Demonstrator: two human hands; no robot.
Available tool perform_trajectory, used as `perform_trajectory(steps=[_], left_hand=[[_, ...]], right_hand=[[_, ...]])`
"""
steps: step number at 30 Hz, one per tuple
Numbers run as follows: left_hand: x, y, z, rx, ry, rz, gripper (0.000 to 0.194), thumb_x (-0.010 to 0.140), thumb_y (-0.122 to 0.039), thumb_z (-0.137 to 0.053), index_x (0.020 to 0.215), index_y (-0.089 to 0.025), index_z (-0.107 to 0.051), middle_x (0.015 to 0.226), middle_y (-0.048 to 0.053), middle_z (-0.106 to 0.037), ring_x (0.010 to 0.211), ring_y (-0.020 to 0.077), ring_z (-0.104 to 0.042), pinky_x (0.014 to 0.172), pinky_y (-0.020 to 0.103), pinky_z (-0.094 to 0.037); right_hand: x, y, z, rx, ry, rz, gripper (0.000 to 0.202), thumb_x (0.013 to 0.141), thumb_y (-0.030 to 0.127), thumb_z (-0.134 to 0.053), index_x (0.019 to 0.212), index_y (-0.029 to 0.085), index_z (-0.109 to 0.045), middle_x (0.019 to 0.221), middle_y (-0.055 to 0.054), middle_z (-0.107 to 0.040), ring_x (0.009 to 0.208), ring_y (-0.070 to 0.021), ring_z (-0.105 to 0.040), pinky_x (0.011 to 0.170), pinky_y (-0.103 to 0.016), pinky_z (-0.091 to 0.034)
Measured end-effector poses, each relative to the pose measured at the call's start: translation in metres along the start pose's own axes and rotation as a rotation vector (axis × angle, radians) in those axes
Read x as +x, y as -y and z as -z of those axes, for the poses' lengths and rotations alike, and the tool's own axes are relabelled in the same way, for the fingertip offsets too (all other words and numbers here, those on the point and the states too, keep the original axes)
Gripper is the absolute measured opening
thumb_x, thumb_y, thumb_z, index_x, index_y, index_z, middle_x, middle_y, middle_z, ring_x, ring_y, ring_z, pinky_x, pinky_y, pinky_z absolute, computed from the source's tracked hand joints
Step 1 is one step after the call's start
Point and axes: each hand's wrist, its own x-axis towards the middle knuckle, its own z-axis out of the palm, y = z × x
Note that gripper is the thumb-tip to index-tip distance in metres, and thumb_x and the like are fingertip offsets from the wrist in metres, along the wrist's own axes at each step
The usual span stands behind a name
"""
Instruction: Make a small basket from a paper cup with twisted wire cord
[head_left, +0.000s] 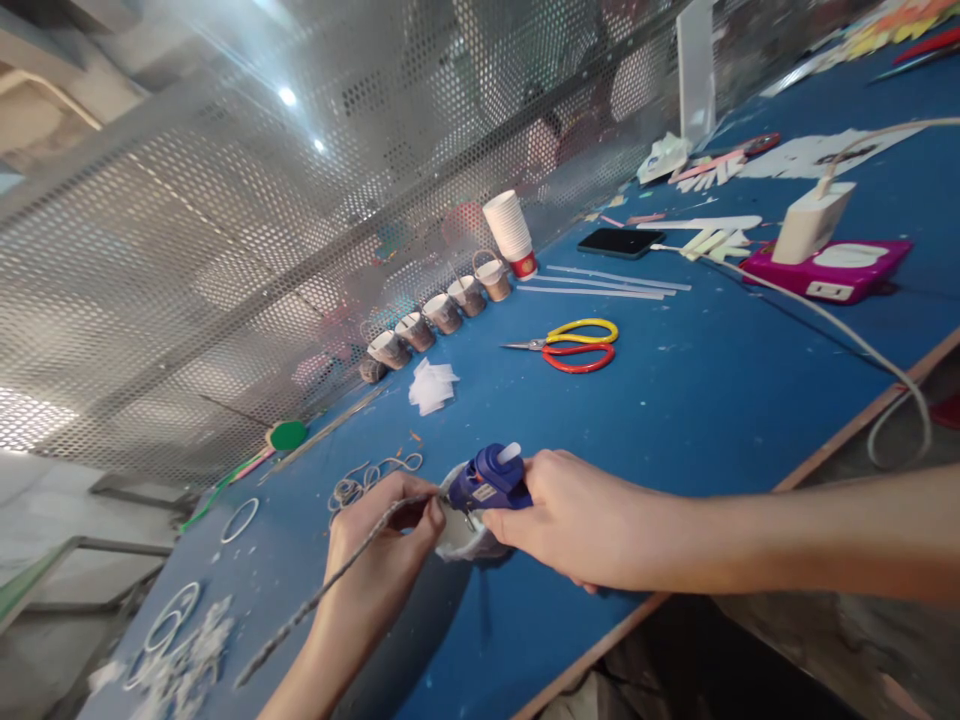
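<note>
In my right hand [559, 515] is a blue glue gun [487, 482], its nozzle pointing left and a clear glue stick [509, 453] poking out of its back. My left hand [386, 540] pinches a grey braided cord [330, 588] whose free length trails down over the wrist. Between the two hands stands a small pale cup [469, 543], partly hidden by the glue gun and fingers. The cord's pinched end and the gun's nozzle meet at the cup's rim; whether they touch is too small to tell.
Scissors [566, 345], white pieces [433, 386] and loose string [367, 482] lie on the blue table [675, 400]. Behind are several small wrapped cups [442, 313], stacked paper cups [510, 232], glue sticks [600, 284] and a phone [621, 242]. A cable runs from a magenta power strip [832, 272].
</note>
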Motion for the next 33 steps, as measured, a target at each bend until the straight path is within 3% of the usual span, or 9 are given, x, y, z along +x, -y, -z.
perform_trajectory(steps=[18,24,33], left_hand=[[-0.0025,0.0022,-0.0001,0.042,0.021,-0.030,0.012,0.074,-0.029,-0.059,0.073,-0.019,-0.066,0.065,0.002,-0.068,0.058,0.0164,-0.063,0.053,0.025,-0.050],[-0.0032,0.0020,-0.0004,0.027,0.008,-0.018,0.011,0.074,-0.027,-0.059,0.072,-0.019,-0.066,0.066,0.002,-0.067,0.059,0.0168,-0.063,0.053,0.025,-0.050],[-0.0035,0.0032,-0.0009,0.035,-0.006,-0.036,0.011,0.073,-0.027,-0.059,0.071,-0.019,-0.065,0.064,0.001,-0.066,0.058,0.0156,-0.062,0.052,0.023,-0.050]], right_hand=[[-0.0058,0.0078,0.0038,-0.102,-0.024,-0.003,0.021,0.078,0.030,-0.048,0.062,0.017,-0.054,0.041,0.006,-0.042,0.031,-0.0057,-0.031,0.033,-0.020,-0.025],[-0.0084,0.0080,0.0054,-0.056,-0.010,-0.066,0.024,0.079,0.034,-0.047,0.067,0.016,-0.057,0.042,0.004,-0.045,0.031,-0.0093,-0.041,0.031,-0.020,-0.031],[-0.0033,0.0021,0.0025,-0.037,-0.012,-0.020,0.025,0.079,0.034,-0.047,0.063,0.017,-0.055,0.039,0.004,-0.046,0.030,-0.0108,-0.047,0.028,-0.018,-0.034]])
